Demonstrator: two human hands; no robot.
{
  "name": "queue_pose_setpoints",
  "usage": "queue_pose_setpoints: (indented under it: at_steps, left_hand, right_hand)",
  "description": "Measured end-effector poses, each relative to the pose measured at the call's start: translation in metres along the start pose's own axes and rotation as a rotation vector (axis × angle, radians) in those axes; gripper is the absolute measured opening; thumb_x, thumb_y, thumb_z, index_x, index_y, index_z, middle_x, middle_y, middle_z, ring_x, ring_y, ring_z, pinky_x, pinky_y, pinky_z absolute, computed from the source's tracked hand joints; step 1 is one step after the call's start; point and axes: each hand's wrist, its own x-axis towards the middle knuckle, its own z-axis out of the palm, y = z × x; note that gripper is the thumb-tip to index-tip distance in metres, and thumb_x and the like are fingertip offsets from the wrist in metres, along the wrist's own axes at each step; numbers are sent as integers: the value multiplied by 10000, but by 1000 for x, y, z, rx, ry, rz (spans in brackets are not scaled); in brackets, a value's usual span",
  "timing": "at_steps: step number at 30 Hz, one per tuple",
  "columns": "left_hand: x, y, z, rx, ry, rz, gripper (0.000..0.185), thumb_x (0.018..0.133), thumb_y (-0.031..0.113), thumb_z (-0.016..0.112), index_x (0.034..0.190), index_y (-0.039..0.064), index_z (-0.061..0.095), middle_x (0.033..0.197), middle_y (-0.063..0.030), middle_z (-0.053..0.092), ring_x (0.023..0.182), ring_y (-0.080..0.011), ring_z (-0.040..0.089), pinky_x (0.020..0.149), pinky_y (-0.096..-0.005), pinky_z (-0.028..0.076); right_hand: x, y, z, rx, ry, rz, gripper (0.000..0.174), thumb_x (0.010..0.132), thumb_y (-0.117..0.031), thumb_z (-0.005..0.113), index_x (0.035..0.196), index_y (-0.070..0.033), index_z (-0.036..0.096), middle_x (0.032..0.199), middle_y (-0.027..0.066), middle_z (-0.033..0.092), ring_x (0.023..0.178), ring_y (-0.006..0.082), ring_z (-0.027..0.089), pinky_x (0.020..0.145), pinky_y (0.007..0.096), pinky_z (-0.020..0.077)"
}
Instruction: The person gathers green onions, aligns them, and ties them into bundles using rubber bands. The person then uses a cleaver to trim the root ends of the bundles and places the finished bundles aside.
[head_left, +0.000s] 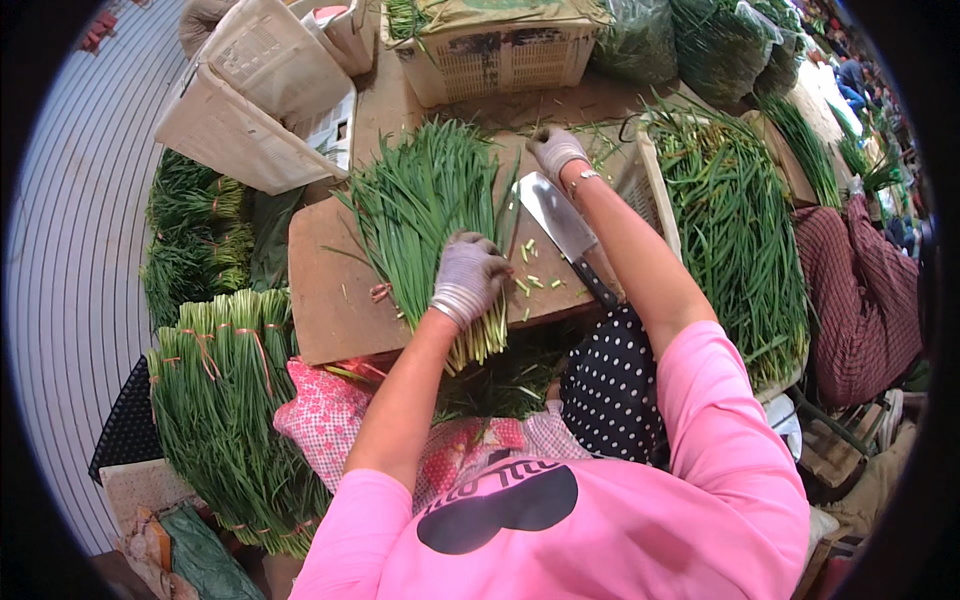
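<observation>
A loose bundle of garlic chives (427, 202) lies across a wooden board (330, 292), leaves pointing away and pale stalk ends jutting past the near edge. My left hand (471, 277), in a pale knit glove, is curled over its lower stalks. Farther out, my gloved right hand (556, 150) is bent with its fingers turned down at the board's far side; whether something is in them is hidden. A broad kitchen knife (559, 214) with a black riveted handle lies between my forearms, handle towards me. Cut stalk pieces (531, 281) are scattered beside it. A reddish tie (380, 292) sits left of the bundle.
Tied chive bunches (225, 390) are stacked at my left, with more (199, 225) behind. A white plastic crate (255, 112) stands tilted at the upper left. Another crate (487, 64) is at the back. At right are a chive-filled crate (664, 195) and a person in a checked garment (855, 300).
</observation>
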Motion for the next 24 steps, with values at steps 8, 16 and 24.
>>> queue_pose_setpoints:
  at_steps: [8, 16, 24]
  left_hand:
    - [-6, -16, 4, -370, 157, -149, 122, 749, 86, 764, 870, 92, 781, 858, -84, 674, 864, -279, 625, 796, -372, 488]
    - [-3, -12, 4, -199, 132, -86, 102, 726, 138, 780, 823, 103, 780, 807, -93, 673, 839, -293, 620, 795, -388, 485]
    - [2, -3, 7, 20, 16, -61, 84, 708, 196, 766, 773, 143, 773, 853, -65, 670, 956, -299, 598, 961, -440, 428]
  right_hand:
    - [-167, -12, 3, 215, -633, -199, 351, 766, -229, 755, 1072, -57, 739, 1006, 114, 747, 907, 232, 701, 856, 338, 539]
    - [-104, -22, 7, 106, -67, -90, 250, 852, -167, 594, 1041, -143, 756, 1058, 130, 727, 1003, 305, 691, 895, 377, 538]
    - [3, -41, 25, -113, -29, -65, 248, 833, -292, 679, 1061, -245, 766, 1150, 144, 692, 1096, 323, 642, 960, 416, 513]
